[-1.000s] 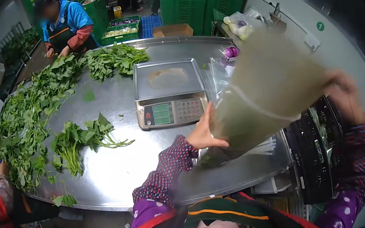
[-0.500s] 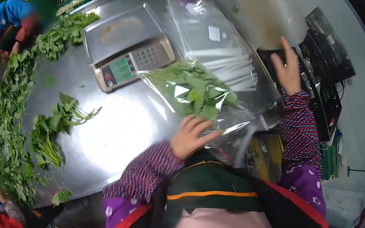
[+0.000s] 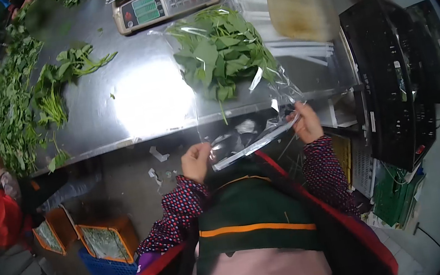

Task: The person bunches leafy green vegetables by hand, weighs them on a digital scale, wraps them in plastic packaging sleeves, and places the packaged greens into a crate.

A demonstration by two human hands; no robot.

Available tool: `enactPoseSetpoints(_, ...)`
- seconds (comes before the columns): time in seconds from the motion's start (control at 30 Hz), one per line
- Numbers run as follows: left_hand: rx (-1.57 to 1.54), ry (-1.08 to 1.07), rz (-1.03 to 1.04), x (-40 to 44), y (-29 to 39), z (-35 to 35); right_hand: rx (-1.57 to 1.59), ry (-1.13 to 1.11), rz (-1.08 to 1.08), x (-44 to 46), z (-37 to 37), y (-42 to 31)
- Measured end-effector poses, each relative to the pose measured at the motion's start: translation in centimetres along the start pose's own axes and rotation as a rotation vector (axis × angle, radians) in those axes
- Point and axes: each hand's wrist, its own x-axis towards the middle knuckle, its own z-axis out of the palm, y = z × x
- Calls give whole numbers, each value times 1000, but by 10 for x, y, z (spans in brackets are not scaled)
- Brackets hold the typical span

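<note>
A clear plastic bag holds a bunch of leafy greens and lies over the front edge of the metal table. My left hand pinches the left corner of the bag's open end. At the right corner, my right hand is closed on the same edge, so the mouth is stretched between both hands. Beyond the bag stands a digital scale. Loose stems of greens rest on the table to the left.
A long heap of greens runs along the table's left side. Black crates stand at the right. Orange-rimmed crates and a blue crate sit on the floor, near a person in red.
Both hands have come to the bag's open end and taken hold of its corners, the right from above the black crates. The view has tilted down, and the bag's mouth is drawn toward me.
</note>
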Motion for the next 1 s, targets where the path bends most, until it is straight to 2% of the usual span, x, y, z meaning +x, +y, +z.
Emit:
enactPoseSetpoints(0.03, 75, 14, 15, -3, -1, -3, 9, 50, -60, -17, 20, -16)
enactPoseSetpoints(0.07, 151, 26, 29, -5, -2, -6, -74, 63, -27, -25, 4, -22)
enactPoseSetpoints(0.13, 112, -1, -23, -15, -11, 2, -552, 483, -41, -22, -45, -10)
enactPoseSetpoints(0.23, 25, -19, -50, -24, -27, 11, -1023, 455, -603, -27, -68, 15)
enactPoseSetpoints(0.27, 65, -34, -61, -26, -33, 7, -1101, 274, -590, -57, -3, 17)
enactPoseSetpoints(0.33, 98, -49, -83, -30, -38, 1, -1274, -278, -558, -96, 68, 39)
enactPoseSetpoints(0.4, 57, -42, -98, -34, -38, 4, -1435, -668, -921, -101, 89, 81)
enactPoseSetpoints(0.53, 12, -29, -145, -42, -35, 8, -1538, -681, -920, -102, 101, 106)
enactPoseSetpoints(0.6, 95, -7, -71, -42, -42, 10, -1625, -695, -938, -98, 101, 107)
enactPoseSetpoints(0.67, 223, 38, 45, -37, -51, 11, -1740, -818, -982, -94, 98, 110)
enactPoseSetpoints(0.73, 29, 81, 40, -40, -44, 13, -1774, -941, -1029, -97, 85, 106)
enactPoseSetpoints(0.77, -24, 64, 35, -40, -43, 9, -1733, -929, -1004, -106, 66, 94)
enactPoseSetpoints(0.8, -82, 47, 31, -39, -42, 7, -1799, -819, -949, -113, 35, 88)
enactPoseSetpoints(0.83, -32, 19, 10, -38, -40, 5, -1938, -674, -704, -123, 1, 77)
enactPoseSetpoints(0.87, 4, -2, -12, -38, -39, 4, -1933, -477, -580, -132, -36, 71)
enactPoseSetpoints(0.9, 35, -19, -38, -40, -42, 4, -1923, -340, -313, -141, -43, 64)
enactPoseSetpoints(0.97, 93, -71, -35, -37, -47, 2, -1726, -355, -569, -131, -42, 80)
enactPoseSetpoints(1.0, 141, -107, -29, -37, -49, 2, -1605, -342, -693, -130, -11, 86)
